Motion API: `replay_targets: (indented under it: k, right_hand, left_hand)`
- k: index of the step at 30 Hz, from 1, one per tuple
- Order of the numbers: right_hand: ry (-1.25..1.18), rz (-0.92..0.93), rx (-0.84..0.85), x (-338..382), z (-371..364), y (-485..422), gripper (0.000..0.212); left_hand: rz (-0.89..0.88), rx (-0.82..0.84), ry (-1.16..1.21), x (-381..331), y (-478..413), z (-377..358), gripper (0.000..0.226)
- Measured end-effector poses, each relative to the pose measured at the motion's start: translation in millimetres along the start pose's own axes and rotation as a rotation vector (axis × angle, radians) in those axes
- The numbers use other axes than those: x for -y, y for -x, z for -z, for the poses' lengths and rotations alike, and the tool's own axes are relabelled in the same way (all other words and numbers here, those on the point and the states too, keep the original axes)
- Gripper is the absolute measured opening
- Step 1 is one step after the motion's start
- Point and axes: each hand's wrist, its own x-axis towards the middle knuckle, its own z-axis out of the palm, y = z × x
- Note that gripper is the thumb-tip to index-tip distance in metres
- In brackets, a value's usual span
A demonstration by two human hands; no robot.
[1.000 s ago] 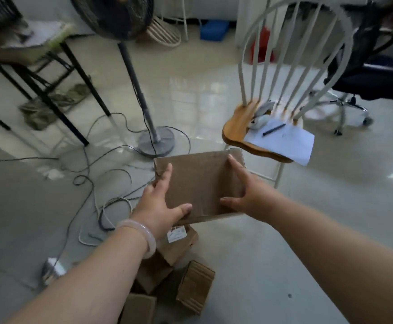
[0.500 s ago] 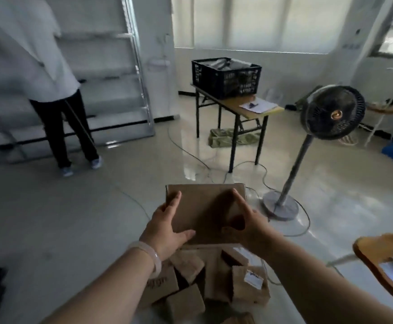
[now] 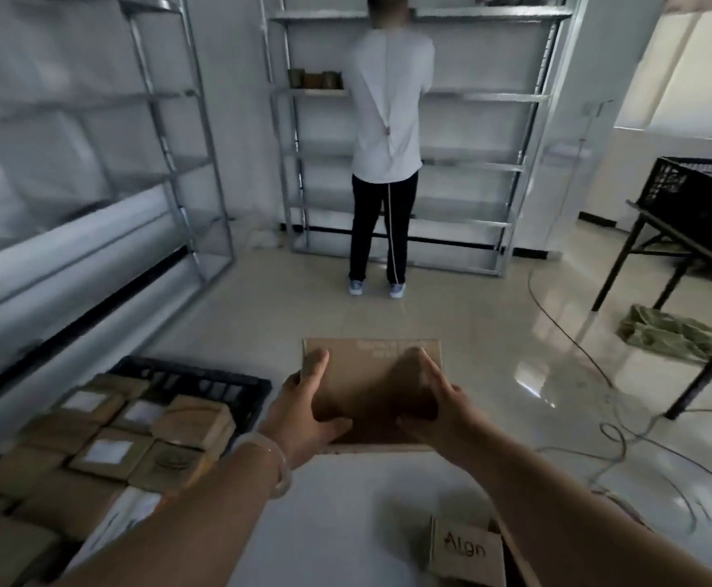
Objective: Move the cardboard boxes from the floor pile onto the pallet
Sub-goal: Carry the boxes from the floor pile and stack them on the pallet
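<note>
Flat brown cardboard box [image 3: 373, 387]: left hand [image 3: 307, 410] and right hand [image 3: 435, 406] fingers clasp opposite edges, level, ready for the black plastic pallet [image 3: 218, 385].

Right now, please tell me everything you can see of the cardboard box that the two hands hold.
The cardboard box is flat, rectangular and plain brown, with faint pale print near its far edge, too blurred to read. Its broad face is turned up toward the camera, roughly level, in the air above the pale floor. The left hand grips its left side and the right hand its right side, fingers on top, thumbs at the near edge.
</note>
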Motion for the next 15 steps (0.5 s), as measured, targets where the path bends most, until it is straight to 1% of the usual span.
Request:
replay_targets:
  k: [4,6,10,15]
  right_hand:
    - [0.033,0.046,0.089,48,-69,-47,0.108]
    - [0.040,0.066,0.155,65,-91,-64,0.107]
    - [0.085,0.130,0.256,93,-117,-101,0.105]
    - [0.116,0.190,0.359,107,-137,-164,0.105]
  left_hand:
    - [0.088,-0.058,-0.048,64,-1,60,0.106]
    - [0.136,-0.062,-0.018,88,-2,79,0.107]
    - [0.195,-0.106,0.076,123,-13,103,0.108]
    - [0.255,-0.162,0.127,149,-45,116,0.104]
